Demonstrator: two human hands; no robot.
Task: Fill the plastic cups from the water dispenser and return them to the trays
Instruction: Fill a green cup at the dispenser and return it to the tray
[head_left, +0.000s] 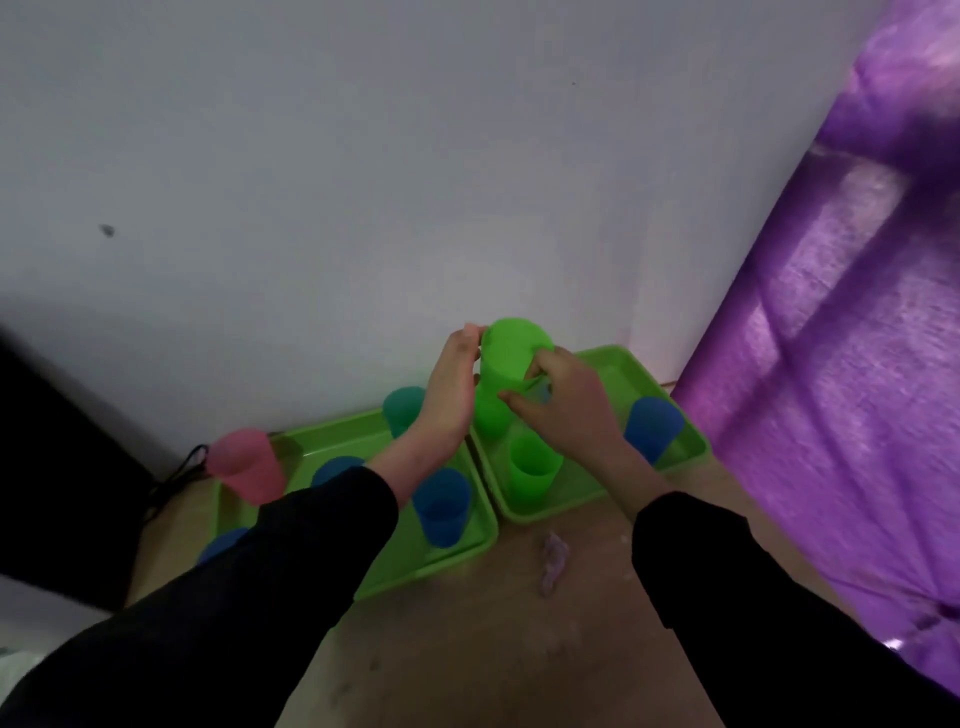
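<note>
Above green trays (605, 364), left hand (451, 387) and right hand (569, 408) curl fingers (537, 362) round a tall, bright-green cup (511, 347).

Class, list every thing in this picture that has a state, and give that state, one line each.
Held green cup: lifted, gripped by both hands.
Left hand: grips that cup.
Right hand: grips that cup.
Other green cup: upright in right tray.
Pink cup: upright in left tray.
Nearest blue cup: upright in left tray.
</note>
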